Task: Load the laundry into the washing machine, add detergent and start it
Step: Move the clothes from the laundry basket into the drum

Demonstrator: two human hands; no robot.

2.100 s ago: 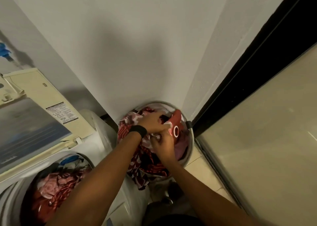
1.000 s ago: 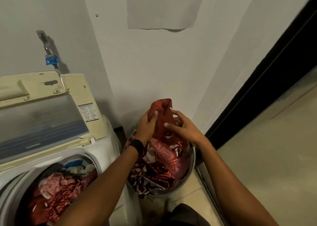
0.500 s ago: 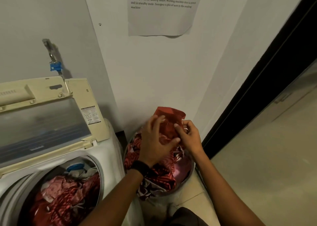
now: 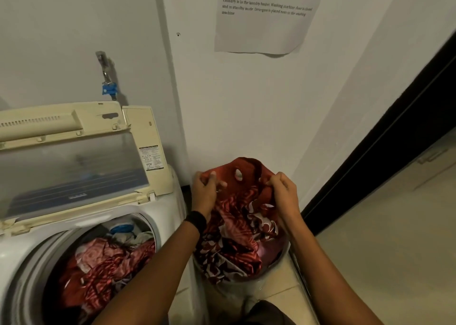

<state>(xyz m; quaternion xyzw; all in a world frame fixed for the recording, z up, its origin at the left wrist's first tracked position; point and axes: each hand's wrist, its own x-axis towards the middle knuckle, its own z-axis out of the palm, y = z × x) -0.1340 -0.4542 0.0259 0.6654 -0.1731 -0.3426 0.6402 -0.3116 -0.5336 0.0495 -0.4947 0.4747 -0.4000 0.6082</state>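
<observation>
A red patterned garment (image 4: 243,174) is stretched between my two hands above the laundry basket (image 4: 278,263), its lower part trailing into the basket. My left hand (image 4: 206,189) grips its left edge and my right hand (image 4: 282,189) grips its right edge. More red and white patterned laundry (image 4: 232,245) fills the basket. To the left stands the top-load washing machine (image 4: 167,201) with its lid (image 4: 71,166) raised. Red, pink and grey clothes (image 4: 103,265) lie in its drum.
A white wall is just behind the basket, with a printed paper notice (image 4: 266,18) taped to it. A tap with a blue fitting (image 4: 108,88) sits above the machine. A dark door frame (image 4: 385,147) and tiled floor (image 4: 385,250) lie to the right.
My hands lifted the red garment out of the basket and have pulled apart, spreading it open between them. The camera view tilted up.
</observation>
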